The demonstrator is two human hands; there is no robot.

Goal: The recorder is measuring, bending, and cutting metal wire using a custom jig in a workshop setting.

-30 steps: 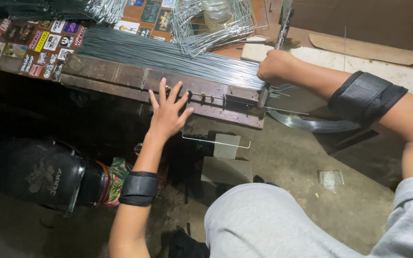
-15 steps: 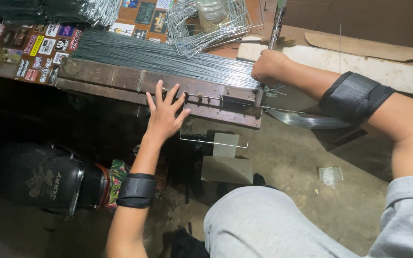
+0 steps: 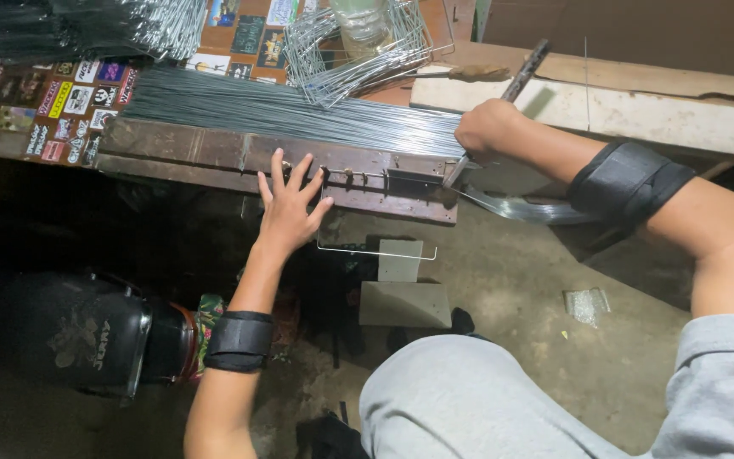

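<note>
Left hand (image 3: 286,208) lies flat, fingers spread, pressing on the wooden jig (image 3: 214,153), apparently steadying a bent wire (image 3: 375,248) that hangs at its four o'clock. Right hand (image 3: 486,127), at two o'clock, is closed round a lever handle (image 3: 524,70). Beyond, at twelve, straight wires (image 3: 299,106) lie bundled within reach.

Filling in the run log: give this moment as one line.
left hand: flat, fingers spread on metal jig | right hand: closed on lever handle | straight wires: bundled on bench
</note>
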